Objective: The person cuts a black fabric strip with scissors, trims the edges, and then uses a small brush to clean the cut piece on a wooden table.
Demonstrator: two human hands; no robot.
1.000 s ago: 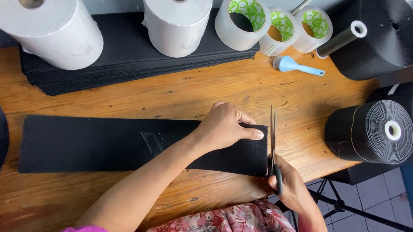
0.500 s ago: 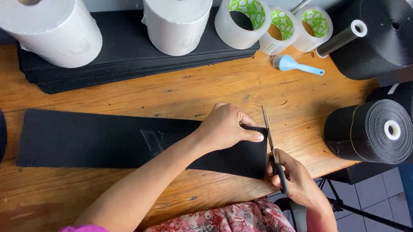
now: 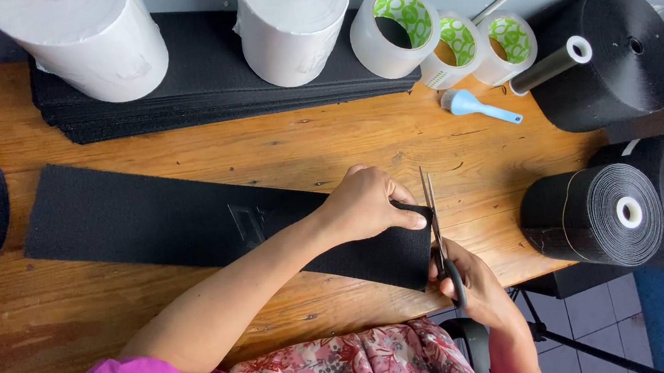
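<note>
A long black felt-like strip point(image 3: 153, 220) lies across the wooden table point(image 3: 281, 147). My left hand point(image 3: 369, 203) presses flat on the strip near its right end, fingers pointing right. My right hand point(image 3: 474, 282) grips a pair of black-handled scissors point(image 3: 434, 222) at the table's front edge. The blades point away from me and lie nearly closed along the strip's right end, just past my left fingertips.
Two big white paper rolls point(image 3: 80, 40) point(image 3: 291, 24) stand on a stack of black sheets point(image 3: 206, 94) at the back. Three tape rolls point(image 3: 394, 28), a small blue brush point(image 3: 476, 106) and large black rolls point(image 3: 602, 59) point(image 3: 595, 213) fill the right side.
The scissors' blades have closed and pushed farther away from me along the strip's right end. My right hand has moved up with them. My left hand has stayed put.
</note>
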